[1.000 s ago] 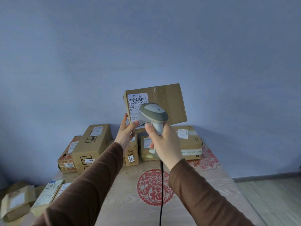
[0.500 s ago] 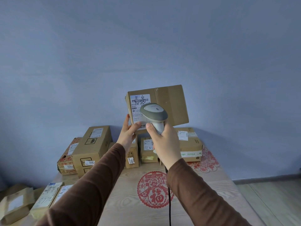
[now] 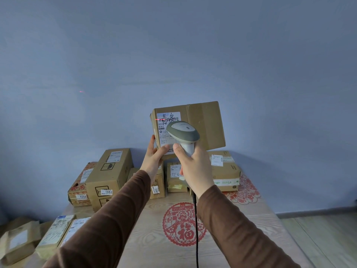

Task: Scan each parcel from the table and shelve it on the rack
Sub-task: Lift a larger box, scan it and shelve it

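Brown cardboard fills the middle of our view: the parcel (image 3: 201, 126) is held up above the counter (image 3: 146, 238), its label (image 3: 168, 130) facing us. Our left hand (image 3: 152, 161) pinches its lower left corner, thumb in front and fingers (image 3: 152, 141) behind. Our right hand (image 3: 195, 167) is wrapped round the scanner (image 3: 182, 132) just in front of the label. A red line (image 3: 160, 119) crosses the barcode; we judge that holding both steady and keeping the line level will give a clean read. Half a second ago no red line showed; otherwise the pose is nearly unchanged. More boxes (image 3: 110, 175) wait on the counter behind.
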The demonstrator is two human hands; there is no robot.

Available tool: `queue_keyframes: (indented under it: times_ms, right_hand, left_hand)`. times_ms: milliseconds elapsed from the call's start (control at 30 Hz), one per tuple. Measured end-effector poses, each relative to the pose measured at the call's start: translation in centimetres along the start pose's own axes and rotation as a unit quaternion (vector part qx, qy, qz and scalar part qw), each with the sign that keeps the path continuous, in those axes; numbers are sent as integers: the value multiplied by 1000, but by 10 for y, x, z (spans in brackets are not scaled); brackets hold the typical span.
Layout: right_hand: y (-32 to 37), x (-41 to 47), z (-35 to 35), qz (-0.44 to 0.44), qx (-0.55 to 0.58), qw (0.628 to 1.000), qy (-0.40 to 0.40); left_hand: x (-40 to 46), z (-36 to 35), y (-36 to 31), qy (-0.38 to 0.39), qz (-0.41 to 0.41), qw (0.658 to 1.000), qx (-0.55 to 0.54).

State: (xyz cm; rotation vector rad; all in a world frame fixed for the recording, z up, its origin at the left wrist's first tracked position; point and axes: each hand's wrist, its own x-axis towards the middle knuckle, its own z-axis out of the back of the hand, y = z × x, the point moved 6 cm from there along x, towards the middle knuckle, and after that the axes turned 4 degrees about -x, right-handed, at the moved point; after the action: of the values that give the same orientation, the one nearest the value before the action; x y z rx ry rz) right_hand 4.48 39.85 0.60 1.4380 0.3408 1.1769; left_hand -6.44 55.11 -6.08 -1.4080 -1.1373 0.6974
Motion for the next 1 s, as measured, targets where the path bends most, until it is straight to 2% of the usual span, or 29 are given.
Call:
queue_keyframes:
  times_ms: [400, 633, 833, 1000]
  right_hand:
    - [-2, 5, 3, 5, 1, 1000, -8]
    - [-7, 14, 14, 3, 43, 998, -37]
    - [5, 34, 5, -2, 108, 992, -69]
    - [34, 34, -49, -13, 170, 985, -15]
  left_hand:
    - [-5, 0, -4, -7, 6, 1000, 5]
    - [-30, 21, -36, -13, -16, 1000, -1]
    - [-71, 90, -78, -110, -5, 994, 1]
    - [-132, 166, -132, -195, -6, 980, 46]
